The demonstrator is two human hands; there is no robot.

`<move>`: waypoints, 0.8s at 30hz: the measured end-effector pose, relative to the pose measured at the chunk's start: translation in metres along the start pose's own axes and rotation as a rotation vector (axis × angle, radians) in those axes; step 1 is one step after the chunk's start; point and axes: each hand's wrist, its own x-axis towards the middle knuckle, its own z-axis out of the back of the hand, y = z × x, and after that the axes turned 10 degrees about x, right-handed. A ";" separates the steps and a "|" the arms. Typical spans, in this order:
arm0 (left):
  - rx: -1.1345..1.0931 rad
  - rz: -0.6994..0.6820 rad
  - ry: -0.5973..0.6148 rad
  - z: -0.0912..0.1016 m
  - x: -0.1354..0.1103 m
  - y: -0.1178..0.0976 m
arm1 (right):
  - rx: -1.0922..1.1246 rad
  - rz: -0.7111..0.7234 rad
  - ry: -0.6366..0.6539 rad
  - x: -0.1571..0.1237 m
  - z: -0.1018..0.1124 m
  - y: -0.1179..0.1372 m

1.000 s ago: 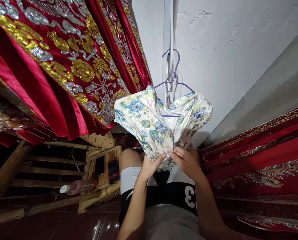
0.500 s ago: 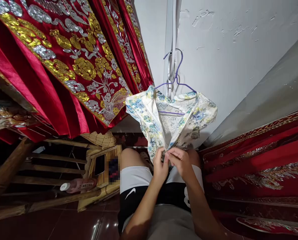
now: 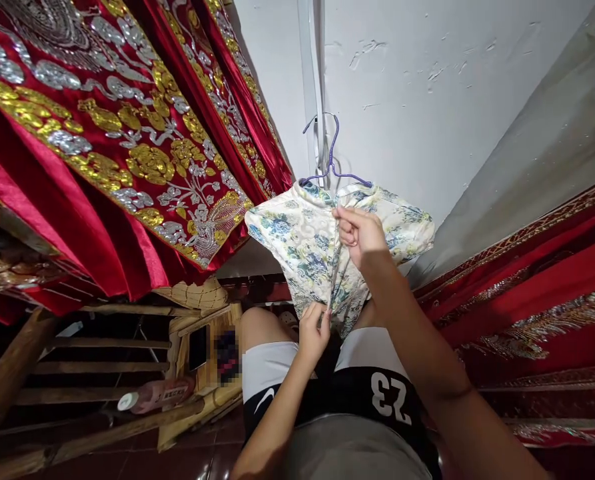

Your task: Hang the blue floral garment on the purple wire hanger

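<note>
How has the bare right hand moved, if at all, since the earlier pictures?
Yes: upward in the view. The bare right hand has risen along the white, blue-flowered fabric garment, closer to the chipped marks on the white wall.

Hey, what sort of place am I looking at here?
Possibly a costume room or shop, judging by the sequined red cloth hanging at left and the floral shirt on a purple hanger.

Purple hanger (image 3: pixel 331 165) blocks way just above R fingers (image 3: pixel 350 215), red drape (image 3: pixel 152 160) farther L; open air up-R of them, before white wall (image 3: pixel 407 120). Knees (image 3: pixel 260 325) flank L fingers (image 3: pixel 311 312), shirt (image 3: pixel 304 250) hanging btwn.
</note>
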 end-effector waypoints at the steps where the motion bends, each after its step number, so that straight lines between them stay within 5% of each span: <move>1: 0.022 -0.017 0.025 0.002 0.002 0.002 | -0.006 0.024 0.008 0.003 -0.004 0.004; 6: 0.013 -0.119 0.125 0.031 0.040 -0.012 | -0.059 0.095 0.033 -0.011 -0.011 0.006; 12: -0.056 -0.365 -0.253 0.100 0.138 -0.080 | -0.155 0.123 0.133 -0.026 -0.011 0.005; 15: 0.040 -0.517 -0.098 0.120 0.174 -0.104 | -0.193 0.197 0.158 -0.023 -0.012 0.010; 19: 0.184 -0.593 -0.086 0.128 0.189 -0.119 | -0.237 0.258 0.132 -0.011 -0.004 0.000; 24: 0.039 -0.489 -0.383 0.152 0.196 -0.107 | -0.358 0.154 0.052 -0.008 0.024 -0.032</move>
